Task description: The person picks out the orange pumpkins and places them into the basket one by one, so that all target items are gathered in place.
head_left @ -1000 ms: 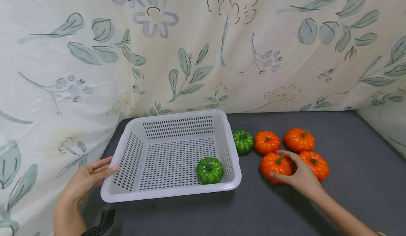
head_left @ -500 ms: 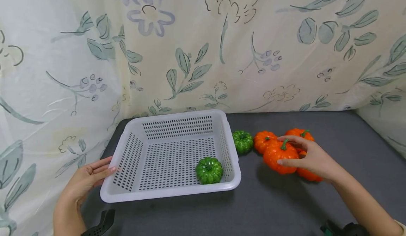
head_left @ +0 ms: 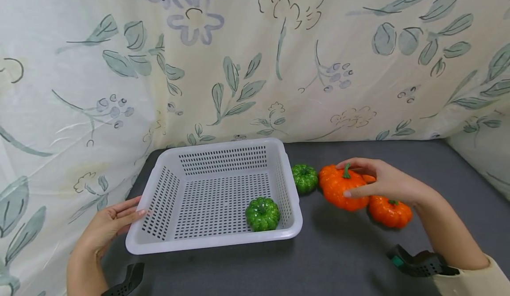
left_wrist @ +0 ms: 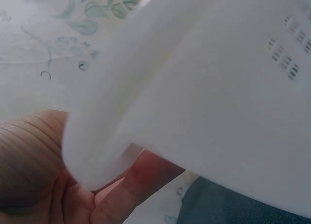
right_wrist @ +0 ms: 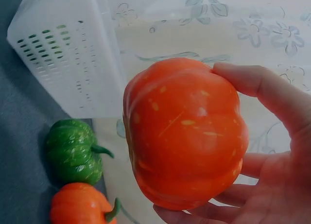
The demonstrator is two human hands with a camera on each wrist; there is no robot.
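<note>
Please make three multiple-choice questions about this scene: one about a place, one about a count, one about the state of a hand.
1. Where is the green pumpkin nearest the camera?
A. inside the basket
B. in the left hand
C. on top of an orange pumpkin

2. How many green pumpkins are in the head view?
A. one
B. two
C. four

3. What is the right hand doing?
A. resting flat on the table
B. gripping an orange pumpkin
C. holding the basket rim

Answers:
1. A, the green pumpkin lies in the near right corner of the basket.
2. B, the second green pumpkin sits outside, beside the basket.
3. B, the right hand has fingers curled round the orange pumpkin, raised off the table.
</note>
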